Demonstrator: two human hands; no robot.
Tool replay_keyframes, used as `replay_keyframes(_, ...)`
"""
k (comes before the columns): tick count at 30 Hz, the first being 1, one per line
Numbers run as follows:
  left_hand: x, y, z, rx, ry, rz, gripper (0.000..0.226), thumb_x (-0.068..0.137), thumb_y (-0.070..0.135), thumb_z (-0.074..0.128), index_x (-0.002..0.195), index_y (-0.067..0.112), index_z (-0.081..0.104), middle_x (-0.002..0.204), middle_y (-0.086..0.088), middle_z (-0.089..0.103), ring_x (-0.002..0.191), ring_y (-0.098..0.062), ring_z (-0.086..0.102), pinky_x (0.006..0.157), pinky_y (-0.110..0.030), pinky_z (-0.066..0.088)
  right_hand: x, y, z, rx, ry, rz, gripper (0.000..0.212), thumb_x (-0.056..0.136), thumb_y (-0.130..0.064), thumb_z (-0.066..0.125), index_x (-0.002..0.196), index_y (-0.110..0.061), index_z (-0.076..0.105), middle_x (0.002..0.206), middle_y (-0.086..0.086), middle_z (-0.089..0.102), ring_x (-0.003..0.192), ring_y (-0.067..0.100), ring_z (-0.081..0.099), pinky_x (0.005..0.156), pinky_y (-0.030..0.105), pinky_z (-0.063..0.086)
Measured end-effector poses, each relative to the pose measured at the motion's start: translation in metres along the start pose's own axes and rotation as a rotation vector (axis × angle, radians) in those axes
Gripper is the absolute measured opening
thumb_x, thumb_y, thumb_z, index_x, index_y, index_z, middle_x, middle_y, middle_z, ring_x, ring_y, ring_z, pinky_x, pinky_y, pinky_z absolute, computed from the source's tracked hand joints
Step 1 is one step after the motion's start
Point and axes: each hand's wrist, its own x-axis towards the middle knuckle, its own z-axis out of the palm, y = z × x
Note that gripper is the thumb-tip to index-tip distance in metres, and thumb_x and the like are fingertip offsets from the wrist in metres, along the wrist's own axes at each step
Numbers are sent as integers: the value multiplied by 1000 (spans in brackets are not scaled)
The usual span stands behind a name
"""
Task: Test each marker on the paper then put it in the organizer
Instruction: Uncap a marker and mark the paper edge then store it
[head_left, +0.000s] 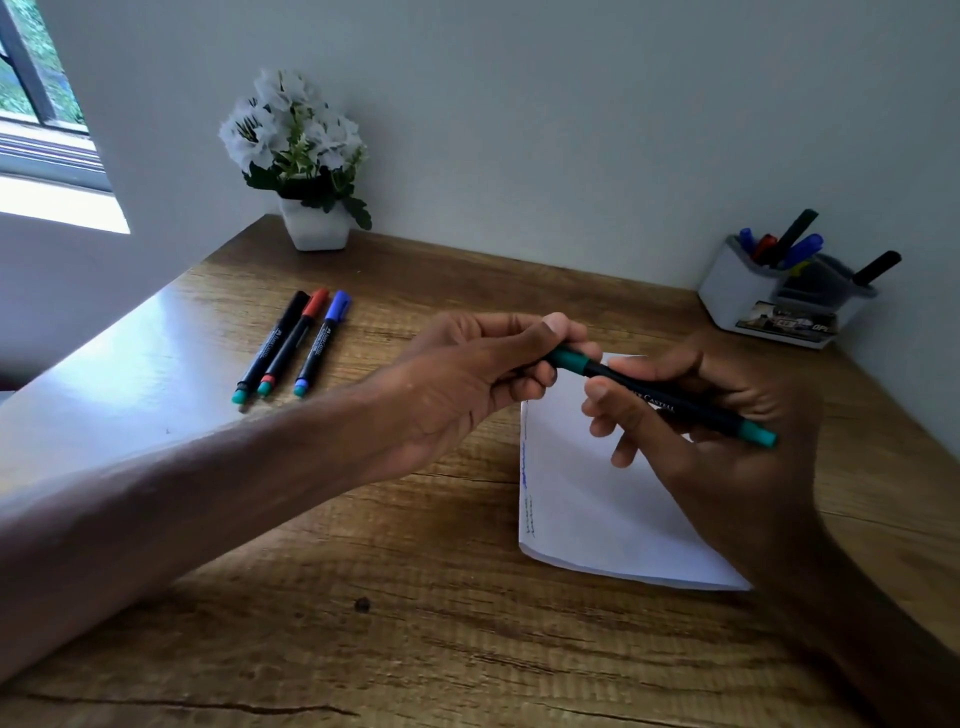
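A wood-grain worktop (415, 597) with dark knots and a glossy sheen fills a corner between plain pale walls (571, 130), with daylight from a dark-framed window (36, 104) at upper left brightening its near-left edge. Over a white pad of paper (587, 493), which lies flat right of centre with small blue and dark scribbles along its left edge, a person holds a slim green marker (660, 400) in both hands. The left hand (483, 374) has a pinching grip on the teal cap between thumb and fingertips. The right hand (727, 431) has its grip curled around the black barrel, thumb on top. The marker is raised above the pad, its long axis running from the capped end at upper left to a teal end plug at lower right, tilted slightly downward that way. Three more round-barrelled markers lie side by side on the worktop to the left, caps pointing away toward the wall: black (272, 345), red (293, 343) and blue (322, 343). A white, boxy plastic organizer (737, 291) stands in the far right corner against the wall, with blue, red and black pens leaning in its compartments. A squat white pot (315, 228) of white flowers (291, 130) sits at the back, by the wall.
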Motion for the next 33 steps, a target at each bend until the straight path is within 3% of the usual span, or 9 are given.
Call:
replay_keyframes(14,7,-2,-2,-56,34,37,25,94,17,62,113,4,72,115,-11,75,76,-6,62,74,-14,58,8,14,6,210,28,149,20,83,-5,77,102,1,73,89,6,78,75,23,76,51,30,59)
replay_keyframes(18,11,1,-10,-31,71,56,25,95,18,62,114,5,70,117,-11,75,78,-6,64,77,-15,58,10,13,2,131,36,218,23,83,-14,79,106,-15,78,100,-9,79,88,13,76,57,25,60)
replay_keyframes(21,12,4,-10,27,97,112,26,94,19,63,113,4,70,114,-11,76,81,-7,65,81,-17,59,10,13,-4,50,96,233,24,80,-18,82,103,-24,79,98,-15,79,91,6,75,71,26,62)
replay_keyframes(26,14,3,-3,83,96,173,30,92,20,67,115,1,70,113,-11,76,85,-11,66,86,-21,59,12,12,-12,-257,148,133,23,80,-30,84,102,-31,79,98,-22,75,93,-6,71,78,18,58)
replay_keyframes(33,20,0,17,213,55,247,29,92,18,69,115,0,71,111,-7,78,86,-16,69,84,-25,58,14,17,-21,-517,142,-39,28,82,-39,81,107,-28,78,101,-15,76,93,2,68,77,31,57)
